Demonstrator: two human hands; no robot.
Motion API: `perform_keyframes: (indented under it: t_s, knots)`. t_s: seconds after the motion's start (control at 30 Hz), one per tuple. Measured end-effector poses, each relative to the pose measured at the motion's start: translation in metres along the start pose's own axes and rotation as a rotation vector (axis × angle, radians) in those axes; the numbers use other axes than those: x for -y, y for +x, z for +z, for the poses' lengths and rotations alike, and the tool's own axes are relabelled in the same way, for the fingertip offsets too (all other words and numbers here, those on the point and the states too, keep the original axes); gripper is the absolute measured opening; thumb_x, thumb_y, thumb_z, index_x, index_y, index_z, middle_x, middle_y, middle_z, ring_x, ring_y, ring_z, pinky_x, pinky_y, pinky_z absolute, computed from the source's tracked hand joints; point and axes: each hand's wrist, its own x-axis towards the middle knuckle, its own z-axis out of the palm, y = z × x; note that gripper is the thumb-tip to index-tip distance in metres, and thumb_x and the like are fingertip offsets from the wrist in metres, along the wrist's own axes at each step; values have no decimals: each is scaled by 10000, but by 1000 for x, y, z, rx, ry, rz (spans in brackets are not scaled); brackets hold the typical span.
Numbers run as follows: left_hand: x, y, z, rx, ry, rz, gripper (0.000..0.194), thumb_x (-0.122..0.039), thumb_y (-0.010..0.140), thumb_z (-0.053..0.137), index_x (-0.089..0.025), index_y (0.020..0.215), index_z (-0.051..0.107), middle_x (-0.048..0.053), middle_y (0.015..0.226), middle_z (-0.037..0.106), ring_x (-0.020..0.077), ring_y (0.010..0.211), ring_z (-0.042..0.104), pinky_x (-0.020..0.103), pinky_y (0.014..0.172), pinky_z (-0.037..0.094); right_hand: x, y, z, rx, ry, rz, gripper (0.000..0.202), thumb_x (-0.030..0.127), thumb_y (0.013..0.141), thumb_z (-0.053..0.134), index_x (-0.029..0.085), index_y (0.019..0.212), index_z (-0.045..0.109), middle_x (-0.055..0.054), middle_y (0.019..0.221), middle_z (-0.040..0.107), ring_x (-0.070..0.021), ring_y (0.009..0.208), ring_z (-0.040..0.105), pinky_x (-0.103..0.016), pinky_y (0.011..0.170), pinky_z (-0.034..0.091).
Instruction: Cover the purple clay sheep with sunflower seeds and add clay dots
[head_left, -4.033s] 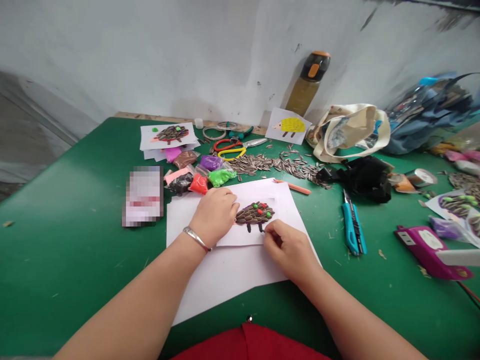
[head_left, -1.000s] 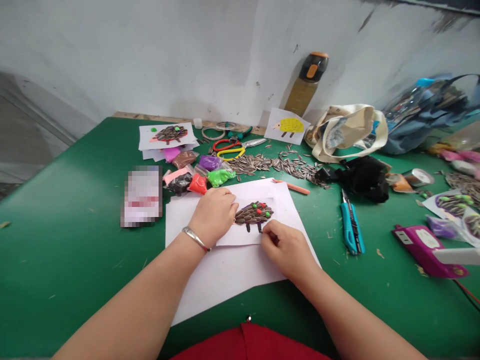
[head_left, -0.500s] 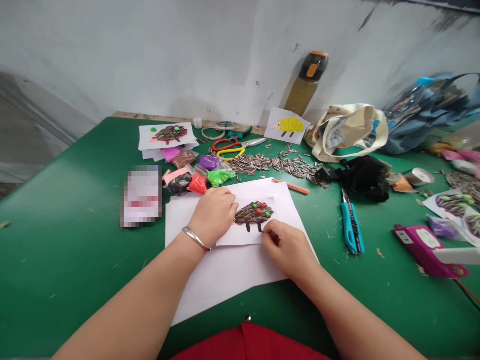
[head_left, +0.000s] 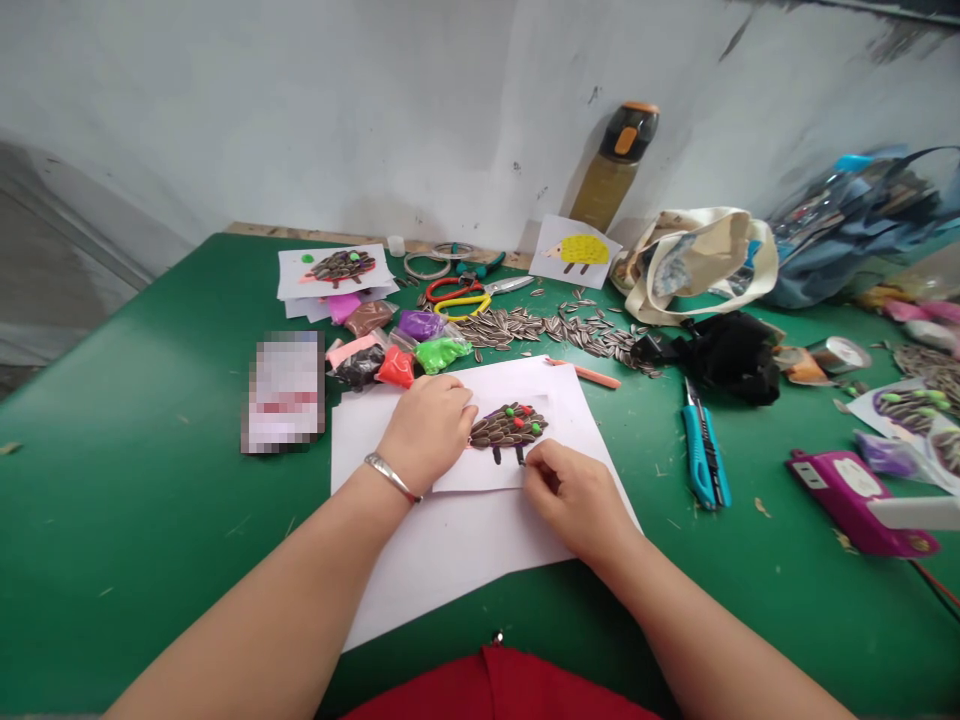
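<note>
A small white card (head_left: 480, 480) lies on larger white sheets (head_left: 420, 560). On it is a hedgehog (head_left: 506, 427) covered in seeds, with red and green dots and two black legs. My left hand (head_left: 431, 428) rests on the card's left part, its fingers bent together; whether they hold anything is hidden. My right hand (head_left: 574, 490) is closed in a pinch at the right black leg, with a tiny dark bit at the fingertips that I cannot make out.
Sunflower seeds (head_left: 502, 328), coloured clay bags (head_left: 442, 352), scissors (head_left: 457, 298) and a yellow hedgehog drawing (head_left: 576, 254) lie behind the sheets. To the right are a teal cutter (head_left: 703, 455), black bag (head_left: 731, 360) and magenta device (head_left: 859, 500). A bottle (head_left: 611, 170) leans against the wall.
My right hand has shifted very slightly at the right black leg. My left hand and the card have stayed in place.
</note>
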Motion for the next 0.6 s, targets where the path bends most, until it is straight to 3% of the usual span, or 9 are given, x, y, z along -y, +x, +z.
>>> perform_keyframes:
  t_s: [0.3,0.6]
  knots:
    - [0,0,0,2,5,6,276,-178,894,445,-162,669,605,67,804,621,195,782,548,343,727,390,-1,0,-3,-30,97,22,96,195,800,482,210,735,551,38,602,554,-109,543,493,-219,555,367]
    - [0,0,0,11,6,-2,273,-189,898,443,-162,689,617,67,822,625,199,795,550,348,739,391,0,0,0,-4,9,-4,105,190,808,475,204,731,545,26,615,565,-122,573,500,-238,580,354]
